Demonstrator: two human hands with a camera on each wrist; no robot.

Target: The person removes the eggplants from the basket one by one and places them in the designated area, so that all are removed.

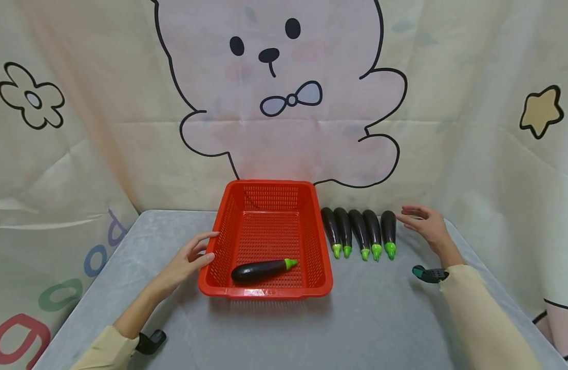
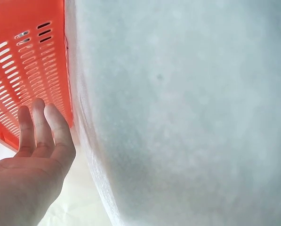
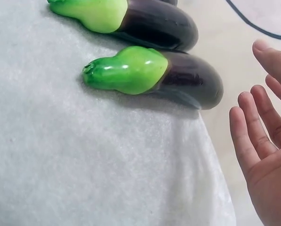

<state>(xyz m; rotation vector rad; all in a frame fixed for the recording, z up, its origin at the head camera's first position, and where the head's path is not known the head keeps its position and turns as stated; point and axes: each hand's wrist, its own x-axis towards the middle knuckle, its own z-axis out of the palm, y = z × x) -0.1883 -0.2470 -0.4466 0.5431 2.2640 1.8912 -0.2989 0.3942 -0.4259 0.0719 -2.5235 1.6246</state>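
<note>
A red plastic basket (image 1: 265, 293) stands on the table, with one dark purple eggplant (image 1: 258, 271) lying in its near part, green stem to the right. My left hand (image 1: 190, 258) is at the basket's left wall, fingertips against or very close to it. Its loosely bent fingers show beside the slotted wall in the left wrist view. Right of the basket, several eggplants (image 1: 358, 228) lie in a row, green ends toward me. My right hand (image 1: 427, 225) is just right of the end eggplant (image 3: 192, 80), fingers spread and relaxed, holding nothing.
A grey cloth (image 1: 376, 318) covers the table. Behind it hangs a pale curtain (image 1: 450, 103) with a bear drawing, close to the back edge. A dark wrist device (image 1: 151, 342) juts out by the left sleeve, another device (image 1: 429, 274) by the right.
</note>
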